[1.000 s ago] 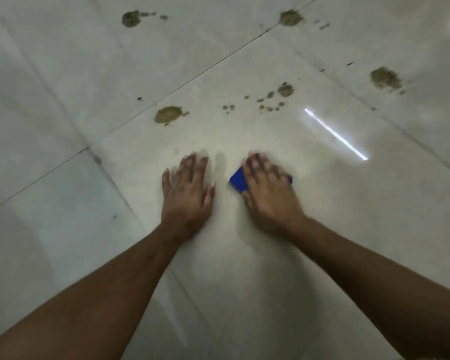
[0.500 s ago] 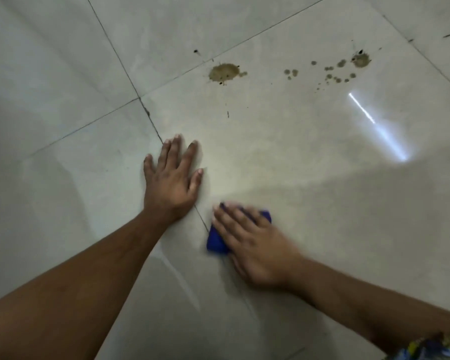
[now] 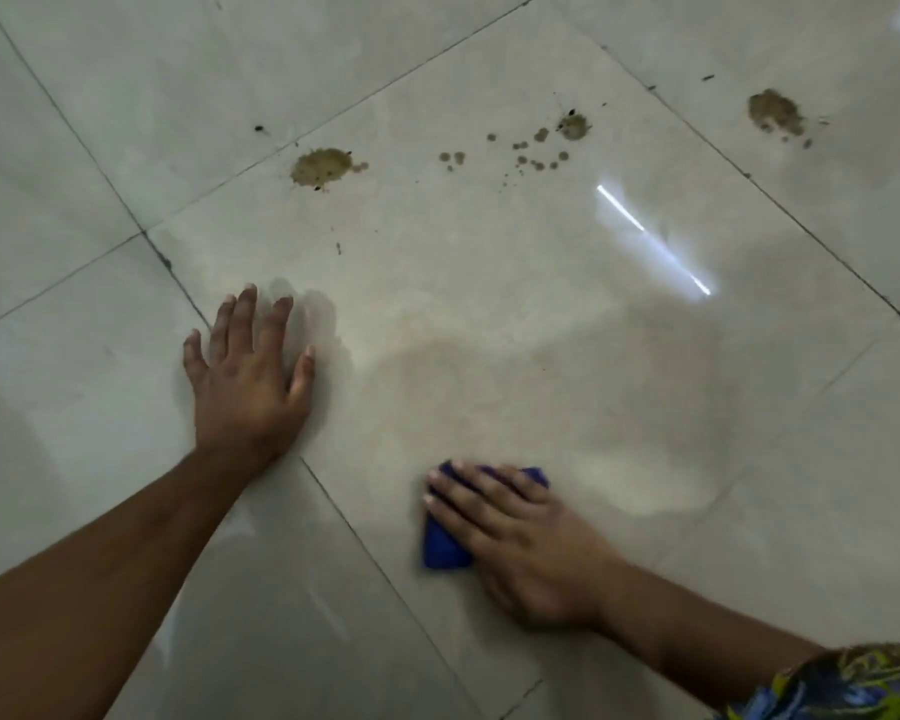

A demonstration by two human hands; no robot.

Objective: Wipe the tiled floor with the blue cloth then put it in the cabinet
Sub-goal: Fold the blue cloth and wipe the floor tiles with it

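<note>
The blue cloth (image 3: 444,543) lies folded on the pale tiled floor (image 3: 489,324), mostly covered by my right hand (image 3: 520,537). That hand presses the cloth flat with straight fingers pointing up-left. My left hand (image 3: 250,376) rests flat on the floor to the left, fingers spread, beside a grout line. Brown mud stains sit farther ahead: a large blot (image 3: 323,166), a cluster of small spots (image 3: 536,148), and another blot (image 3: 775,114) at the upper right. The cabinet is not in view.
Dark grout lines (image 3: 167,262) cross the floor diagonally. A bright strip of reflected light (image 3: 650,239) lies on the tile right of centre. A damp, wiped patch shows between my hands and the stains.
My right hand has pulled the cloth back toward me and to the right, away from the stains. My left hand has stayed planted on the floor.
</note>
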